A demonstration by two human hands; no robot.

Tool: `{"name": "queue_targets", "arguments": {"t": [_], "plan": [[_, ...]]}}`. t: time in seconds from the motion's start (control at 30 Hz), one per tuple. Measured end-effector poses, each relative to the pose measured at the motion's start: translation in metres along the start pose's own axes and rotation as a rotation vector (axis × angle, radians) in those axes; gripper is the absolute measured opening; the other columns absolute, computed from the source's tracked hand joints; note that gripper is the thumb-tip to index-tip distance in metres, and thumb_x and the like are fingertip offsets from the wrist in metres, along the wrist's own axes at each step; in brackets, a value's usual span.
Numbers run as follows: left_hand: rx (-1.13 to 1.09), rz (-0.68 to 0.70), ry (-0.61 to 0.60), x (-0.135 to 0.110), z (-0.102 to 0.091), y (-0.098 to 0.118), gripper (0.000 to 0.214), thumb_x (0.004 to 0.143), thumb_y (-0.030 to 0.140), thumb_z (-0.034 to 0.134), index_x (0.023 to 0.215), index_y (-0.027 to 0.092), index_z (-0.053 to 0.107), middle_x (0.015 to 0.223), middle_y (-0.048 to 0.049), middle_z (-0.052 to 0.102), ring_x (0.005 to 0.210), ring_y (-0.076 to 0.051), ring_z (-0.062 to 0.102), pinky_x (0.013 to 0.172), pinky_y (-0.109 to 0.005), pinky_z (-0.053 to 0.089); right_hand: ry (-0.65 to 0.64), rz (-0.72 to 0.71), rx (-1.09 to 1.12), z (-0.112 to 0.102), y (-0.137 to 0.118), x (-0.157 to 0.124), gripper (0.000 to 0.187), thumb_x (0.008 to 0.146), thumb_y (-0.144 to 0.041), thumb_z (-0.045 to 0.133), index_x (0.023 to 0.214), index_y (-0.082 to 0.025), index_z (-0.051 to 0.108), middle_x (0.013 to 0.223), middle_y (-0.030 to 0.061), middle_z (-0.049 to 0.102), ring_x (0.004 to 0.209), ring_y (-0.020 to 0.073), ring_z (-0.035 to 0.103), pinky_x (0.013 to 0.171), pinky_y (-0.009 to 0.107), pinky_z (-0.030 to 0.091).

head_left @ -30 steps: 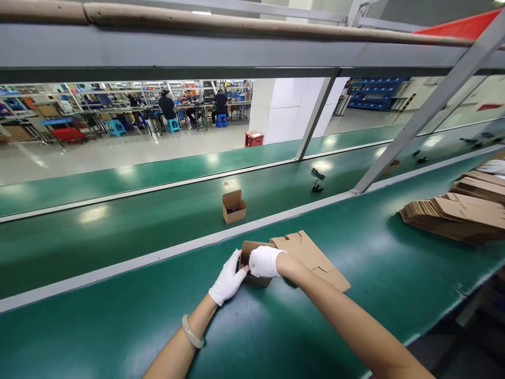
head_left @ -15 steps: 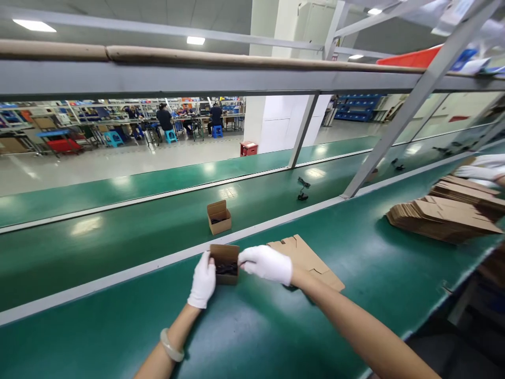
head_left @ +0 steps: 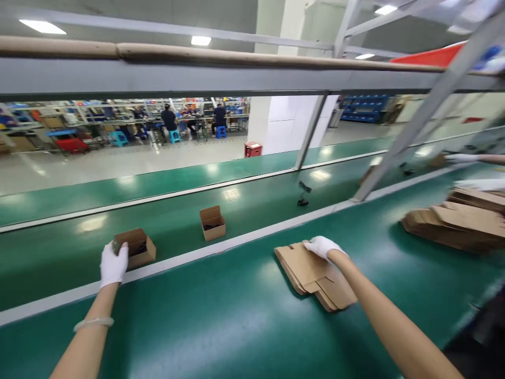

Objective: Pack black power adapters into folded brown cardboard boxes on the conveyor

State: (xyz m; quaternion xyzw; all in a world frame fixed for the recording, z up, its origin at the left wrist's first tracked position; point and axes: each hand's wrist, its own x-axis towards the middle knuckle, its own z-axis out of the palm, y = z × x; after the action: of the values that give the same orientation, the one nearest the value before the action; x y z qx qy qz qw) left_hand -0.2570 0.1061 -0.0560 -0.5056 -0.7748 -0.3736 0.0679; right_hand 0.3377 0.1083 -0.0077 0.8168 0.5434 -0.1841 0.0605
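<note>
My left hand, in a white glove, grips the near side of a small open cardboard box on the far green conveyor belt. Dark coiled cable shows inside the box. Well to the right, my right hand, also gloved, lies over the top edge of a flat kraft cardboard blank on the near green belt. Its fingers are curled at that edge.
A second open box stands farther right on the far belt, and a black cable lies beyond it. A white strip divides the belts. A stack of flat blanks lies at right, near a co-worker's gloved hands.
My left hand has carried the box left and across the white strip onto the far belt. My right hand has left the box and moved onto the blank, which now lies slightly nearer.
</note>
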Motion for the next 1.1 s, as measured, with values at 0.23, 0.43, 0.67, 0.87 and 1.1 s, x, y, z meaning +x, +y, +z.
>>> {"name": "queue_targets", "arguments": {"t": [0.23,0.43,0.67,0.87,1.1], "plan": [[0.231,0.179,-0.214,-0.013,-0.004,-0.002,0.039,0.079,0.047,0.044,0.087,0.017,0.068,0.104,-0.0101,0.067,0.100,-0.027,0.059,0.090,-0.035,0.041,0.010,0.047,-0.074,-0.031,-0.008,-0.019,0.043,0.080,-0.045,0.042,0.092,-0.015,0.070,0.108,0.0253,0.063,0.090,0.0329,0.063,0.067,0.038,0.042],[0.267,0.141,-0.414,0.002,-0.012,-0.001,0.056,0.081,0.059,0.033,0.067,0.018,0.068,0.087,-0.0114,0.070,0.086,-0.028,0.063,0.073,-0.033,0.045,0.104,-0.019,-0.046,-0.052,-0.030,-0.064,0.043,0.082,-0.046,0.037,0.100,-0.022,0.067,0.112,0.0161,0.064,0.095,0.0321,0.061,0.073,0.037,0.043],[0.198,0.068,-0.399,-0.002,-0.053,0.013,0.046,0.074,0.057,0.048,0.068,0.015,0.066,0.088,-0.0166,0.070,0.103,-0.036,0.058,0.095,-0.048,0.035,0.259,-0.347,0.130,-0.028,-0.067,-0.102,0.040,0.082,-0.039,0.031,0.094,-0.022,0.066,0.101,0.0092,0.069,0.092,0.0266,0.063,0.073,0.033,0.046],[-0.012,0.128,-0.301,-0.108,-0.072,0.096,0.062,0.085,0.049,0.040,0.134,0.010,0.038,0.138,-0.0179,0.044,0.131,-0.029,0.036,0.106,-0.045,0.031,0.341,-0.570,0.279,0.012,-0.115,-0.119,0.035,0.082,-0.034,0.033,0.095,-0.023,0.064,0.086,0.0042,0.071,0.082,0.0220,0.065,0.069,0.029,0.046],[-0.885,0.333,-0.984,-0.206,-0.087,0.214,0.114,0.054,0.042,0.080,0.145,0.022,0.016,0.150,-0.0121,0.024,0.137,-0.035,0.024,0.112,-0.051,0.025,0.363,-0.701,0.457,0.028,-0.149,-0.137,0.037,0.087,-0.034,0.032,0.107,-0.022,0.060,0.098,0.0072,0.069,0.091,0.0237,0.063,0.079,0.032,0.046]]}}
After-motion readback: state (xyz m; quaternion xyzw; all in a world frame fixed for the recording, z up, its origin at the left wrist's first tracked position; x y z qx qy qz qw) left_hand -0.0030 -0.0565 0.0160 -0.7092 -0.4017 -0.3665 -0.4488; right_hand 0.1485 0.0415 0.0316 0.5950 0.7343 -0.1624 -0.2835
